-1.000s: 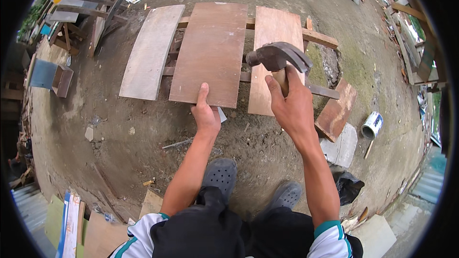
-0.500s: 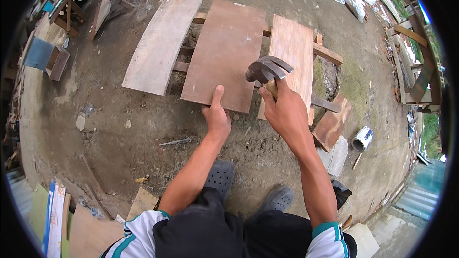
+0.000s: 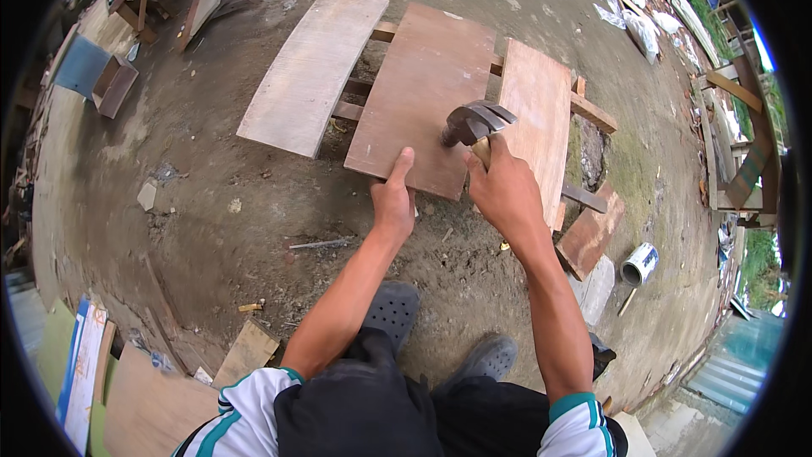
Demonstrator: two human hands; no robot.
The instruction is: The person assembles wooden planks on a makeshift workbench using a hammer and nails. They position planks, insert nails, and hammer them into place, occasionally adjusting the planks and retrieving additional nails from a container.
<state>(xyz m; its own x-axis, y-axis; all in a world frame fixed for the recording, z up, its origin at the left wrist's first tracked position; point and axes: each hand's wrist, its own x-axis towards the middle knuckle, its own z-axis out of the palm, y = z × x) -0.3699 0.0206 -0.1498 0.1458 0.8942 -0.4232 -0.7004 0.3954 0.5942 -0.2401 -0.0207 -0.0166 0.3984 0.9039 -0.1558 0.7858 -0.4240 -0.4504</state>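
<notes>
A claw hammer (image 3: 476, 122) with a dark metal head and a pale wooden handle is gripped in my right hand (image 3: 507, 190). Its head is over the near right part of a brown plywood board (image 3: 427, 76); whether the face touches the wood I cannot tell. My left hand (image 3: 393, 199) holds that board's near edge, thumb on top and the other fingers hidden underneath. To the left lies a whitish board (image 3: 317, 68), to the right a light wood-grained board (image 3: 534, 101). All three rest across wooden bars (image 3: 592, 112).
Right of the boards are a reddish-brown wood block (image 3: 590, 233), a flat grey stone (image 3: 596, 288) and a paint can (image 3: 639, 264) lying on its side. Wooden frames (image 3: 203, 4) stand at the far left. Planks and sheets (image 3: 152, 406) lie at the near left, and white plastic bags (image 3: 643, 34) at the far right.
The view has shifted, so the boards appear farther right. Relative to the brown board, the hammer head has moved left, farther over its surface. My left hand keeps its hold on the edge.
</notes>
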